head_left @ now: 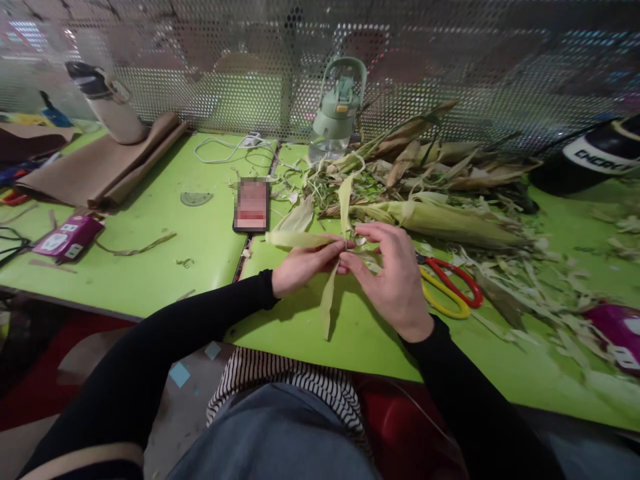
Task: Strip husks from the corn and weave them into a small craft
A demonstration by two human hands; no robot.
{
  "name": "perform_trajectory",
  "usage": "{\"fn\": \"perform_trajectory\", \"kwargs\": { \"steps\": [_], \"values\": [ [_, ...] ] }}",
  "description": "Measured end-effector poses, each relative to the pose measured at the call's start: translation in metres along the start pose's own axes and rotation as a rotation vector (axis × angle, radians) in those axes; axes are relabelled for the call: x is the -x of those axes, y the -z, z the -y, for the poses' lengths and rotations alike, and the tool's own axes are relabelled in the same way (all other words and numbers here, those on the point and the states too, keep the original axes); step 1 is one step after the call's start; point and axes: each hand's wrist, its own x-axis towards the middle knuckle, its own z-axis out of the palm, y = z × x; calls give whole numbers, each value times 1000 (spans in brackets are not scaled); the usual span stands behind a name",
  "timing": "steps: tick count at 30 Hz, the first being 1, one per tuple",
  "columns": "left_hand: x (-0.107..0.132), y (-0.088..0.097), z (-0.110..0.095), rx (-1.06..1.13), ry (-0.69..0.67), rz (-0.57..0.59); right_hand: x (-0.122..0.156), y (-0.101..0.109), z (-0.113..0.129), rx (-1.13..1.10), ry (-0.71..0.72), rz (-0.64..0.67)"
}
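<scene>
Pale green corn husk strips (327, 303) cross at one point between my hands, their ends sticking out up, down and to the left. My left hand (313, 262) pinches them at the crossing. Thumb and fingertips of my right hand (393, 273) are at the same crossing from the other side, its fingers bent; the exact grip is partly hidden. Just right of my right hand lie scissors (453, 288) with one red and one yellow handle, their blades hidden behind the hand. A leafy bundle of corn husk (450, 223) rests beyond them.
A phone (251, 205) lies left of the husks. Behind stands a green water bottle (337, 110), near a white cable (220, 148). Dry husks (415, 157) and shreds spread across the right side. Farther left are a protractor (197, 199), brown paper (100, 180), a white bottle (113, 110) and a purple packet (69, 238).
</scene>
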Motion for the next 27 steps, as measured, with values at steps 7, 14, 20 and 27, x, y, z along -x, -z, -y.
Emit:
{"fn": "perform_trajectory", "kwargs": {
  "steps": [7,14,20,27],
  "values": [
    [0,4,-5,7,-22,72,-3,6,-9,-2,-48,158],
    [0,6,-11,-85,-10,76,-1,14,3,-19,-64,147],
    [-1,9,-11,-136,-66,92,0,11,-7,-35,-121,149],
    [-2,12,8,-607,-294,55,1,-1,-9,233,235,-112]
  ]
}}
